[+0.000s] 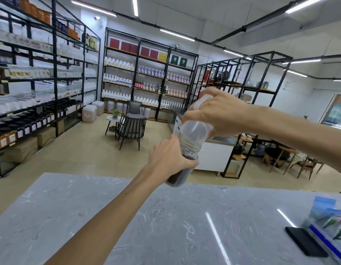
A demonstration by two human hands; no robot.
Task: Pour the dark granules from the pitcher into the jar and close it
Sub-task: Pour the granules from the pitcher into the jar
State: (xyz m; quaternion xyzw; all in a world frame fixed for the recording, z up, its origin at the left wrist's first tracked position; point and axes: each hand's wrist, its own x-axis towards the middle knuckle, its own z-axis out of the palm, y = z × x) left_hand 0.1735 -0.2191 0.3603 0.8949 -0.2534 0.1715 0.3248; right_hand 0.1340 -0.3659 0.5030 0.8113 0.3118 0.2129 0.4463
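Centrally, a translucent plastic pitcher (194, 129) was shown tipped steeply downward, its mouth set against the threaded neck of a clear jar (182, 163). The pitcher's pale walls were seen to be cloudy, with a small trace of dark granules (180, 176) visible near its lower lip; the bulk of the granules was held in the jar, which was filled from its base to roughly the level of the gripping hand. The jar was held tilted above the far edge of a grey marbled counter (165, 226), not resting on it. The left hand (169, 159) was wrapped around the jar's middle, fingers curled closed on it, the thumb laid toward the neck. The right hand (219, 113) was closed over the pitcher's upper part, the fingers bent around it from above. No lid could be made out on the jar. At the counter's right edge, a flat black object (305, 240) and a clear bag (330, 224) with coloured contents were recorded, well apart from both hands.
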